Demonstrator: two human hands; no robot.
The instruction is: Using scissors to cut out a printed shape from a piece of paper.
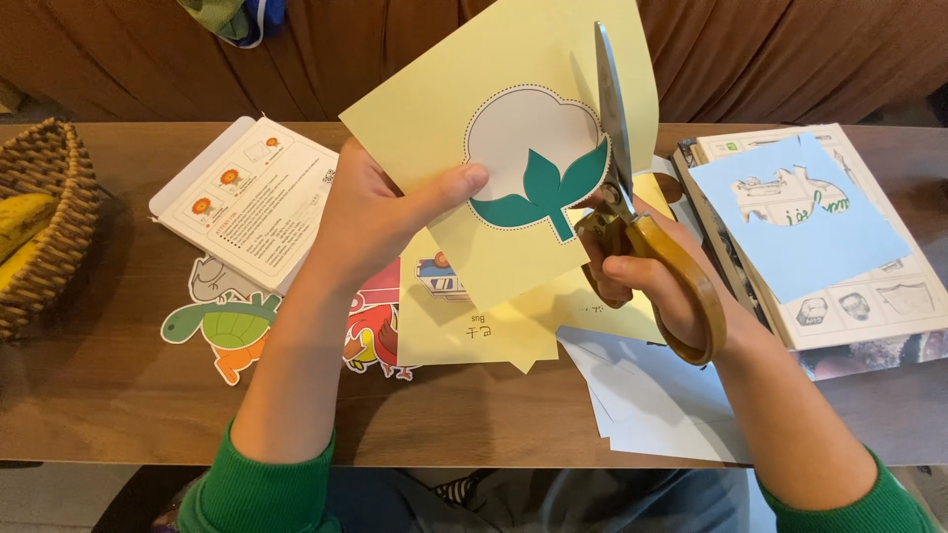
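Note:
My left hand (380,212) holds up a pale yellow sheet of paper (444,89) printed with a white cotton boll on teal leaves (538,163), thumb pressed on the sheet beside the picture. My right hand (647,281) grips brown-handled scissors (632,212); their blades point upward along the right edge of the dotted outline, cutting into the sheet.
On the wooden table (109,395) lie cut-out animal figures (232,326), a white instruction sheet (252,197), more yellow sheets (474,331), white paper scraps (652,395), a light blue sheet with a cut-out hole (800,222) on a book, and a wicker basket with bananas (39,222).

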